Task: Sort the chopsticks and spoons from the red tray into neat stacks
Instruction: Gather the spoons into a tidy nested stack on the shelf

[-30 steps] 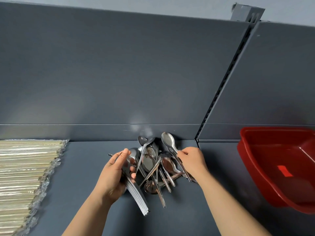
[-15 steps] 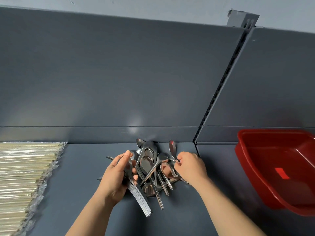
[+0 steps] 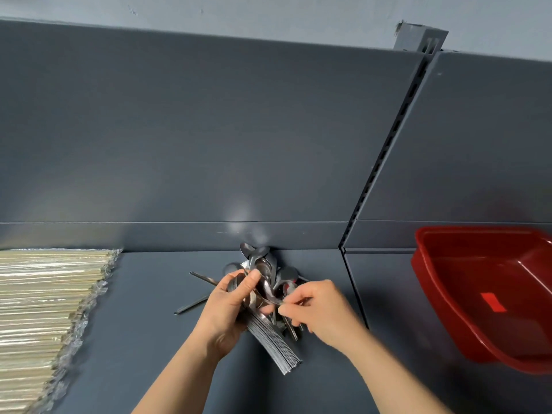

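Observation:
My left hand (image 3: 227,309) grips a nested stack of metal spoons (image 3: 274,345), their handles fanning down and to the right. Just right of it, my right hand (image 3: 319,309) pinches the handle of a single spoon (image 3: 267,289) and holds it against the top of that stack. Behind both hands, a loose pile of spoons (image 3: 260,258) lies on the grey shelf against the back panel. Wrapped chopsticks (image 3: 38,309) form a wide flat stack at the far left. The red tray (image 3: 490,297) stands at the right, and no cutlery is visible in it.
The grey shelf (image 3: 143,354) ends at an upright back panel (image 3: 209,144). A slotted upright post (image 3: 385,156) divides two shelf bays, and the tray stands in the right bay. Two loose spoon handles (image 3: 191,304) stick out left of my left hand.
My right hand lifted one spoon out of the loose pile and brought it left to the stack in my left hand. The camera view tilted slightly.

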Demonstrator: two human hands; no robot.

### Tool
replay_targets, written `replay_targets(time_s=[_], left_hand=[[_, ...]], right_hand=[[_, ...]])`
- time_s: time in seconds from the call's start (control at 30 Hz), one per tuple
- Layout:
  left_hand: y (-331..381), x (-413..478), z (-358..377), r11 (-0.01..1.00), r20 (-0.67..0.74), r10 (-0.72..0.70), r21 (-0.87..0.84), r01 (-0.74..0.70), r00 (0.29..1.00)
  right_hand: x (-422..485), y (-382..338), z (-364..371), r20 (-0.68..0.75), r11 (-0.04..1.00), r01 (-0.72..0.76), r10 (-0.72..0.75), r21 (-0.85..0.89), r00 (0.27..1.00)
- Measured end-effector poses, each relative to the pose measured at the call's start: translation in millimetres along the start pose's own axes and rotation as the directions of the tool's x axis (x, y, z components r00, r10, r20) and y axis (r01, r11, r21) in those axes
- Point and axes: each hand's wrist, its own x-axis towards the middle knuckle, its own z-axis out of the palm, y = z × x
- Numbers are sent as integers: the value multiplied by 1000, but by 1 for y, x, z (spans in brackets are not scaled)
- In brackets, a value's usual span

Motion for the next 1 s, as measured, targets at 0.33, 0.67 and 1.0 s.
replay_targets(time_s=[0.33,0.67,1.0], left_hand=[[1,-14,-13,998,-64,53,-24,-55,997],[4,-24,-29,996,-135,80,59,-72,988],[3,-36,-31,995,-135,62,82,-51,989]], right_hand=[[-1,35,-28,-141,907,7,-74,-420,987],[-6,50,-20,-91,851,-44,-4,-523,996],[-10,46,-34,-50,685,-54,27,-726,998]])
